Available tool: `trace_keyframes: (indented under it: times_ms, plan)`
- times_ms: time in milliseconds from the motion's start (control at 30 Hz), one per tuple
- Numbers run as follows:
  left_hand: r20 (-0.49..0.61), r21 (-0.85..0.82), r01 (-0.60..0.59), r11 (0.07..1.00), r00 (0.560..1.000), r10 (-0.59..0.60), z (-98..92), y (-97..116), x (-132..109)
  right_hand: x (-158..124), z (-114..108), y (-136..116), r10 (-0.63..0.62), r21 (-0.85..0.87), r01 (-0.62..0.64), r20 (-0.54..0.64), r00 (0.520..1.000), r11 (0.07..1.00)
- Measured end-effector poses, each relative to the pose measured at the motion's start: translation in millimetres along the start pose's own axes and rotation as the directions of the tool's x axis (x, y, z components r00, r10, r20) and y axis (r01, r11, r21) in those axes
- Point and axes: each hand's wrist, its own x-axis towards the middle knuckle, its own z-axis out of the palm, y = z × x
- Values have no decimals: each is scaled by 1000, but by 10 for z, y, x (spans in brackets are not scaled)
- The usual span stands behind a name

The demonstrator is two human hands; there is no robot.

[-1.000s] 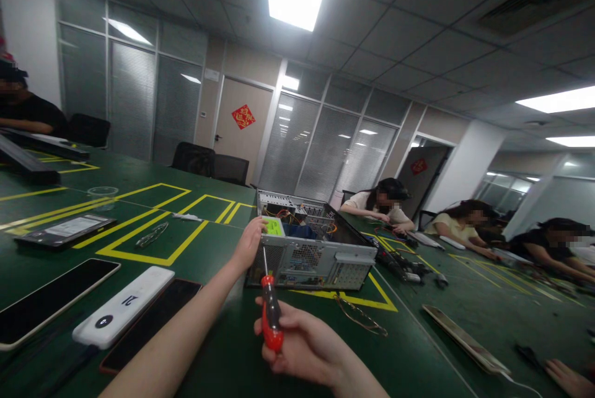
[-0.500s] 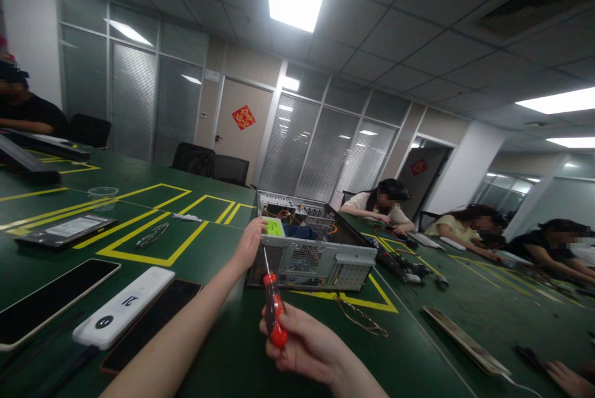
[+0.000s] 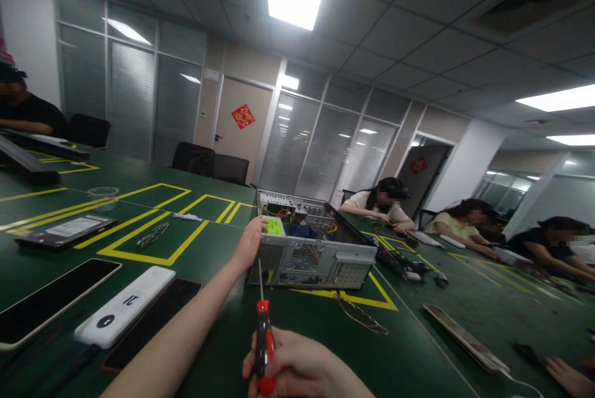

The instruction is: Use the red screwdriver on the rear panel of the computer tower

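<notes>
An open grey computer case [image 3: 316, 249] lies on the green table [image 3: 409, 354], with cables and a green-labelled part showing inside. My left hand [image 3: 250, 243] reaches forward and grips the case's near left corner. My right hand [image 3: 297, 370] is close to me at the bottom edge, closed around a screwdriver [image 3: 263, 336] with a red and black handle. Its thin shaft points up toward the case, and the tip stands clear of the case's rear panel.
A white power bank [image 3: 124, 305] and dark phones [image 3: 51, 299] lie at the left. Glasses [image 3: 360, 314] rest in front of the case. A slim panel [image 3: 465, 339] lies at the right. Several people work at the far right; another sits at the far left. Someone's hand [image 3: 569, 376] shows bottom right.
My right hand has drawn the screwdriver back toward me and lower in view. The left hand has stayed on the case corner.
</notes>
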Motion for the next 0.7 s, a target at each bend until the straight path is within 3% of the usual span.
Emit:
trace_keyframes:
  times_ms: [67,233,433,700]
  plan:
    - [6,-1,4,1000,1000,-4,-5,5,-2,18,-99,168,-6,43,12,-138,990,999]
    - [1,-9,1,1000,1000,-1,-5,1,-6,-66,-264,367,167,299,-55,-364,916,953]
    - [-1,-9,22,1000,1000,-22,6,-11,-9,-54,-188,338,217,392,-39,-424,879,919]
    - [-4,-14,27,1000,1000,-27,7,-5,-18,-54,-131,336,175,366,-9,-422,889,930]
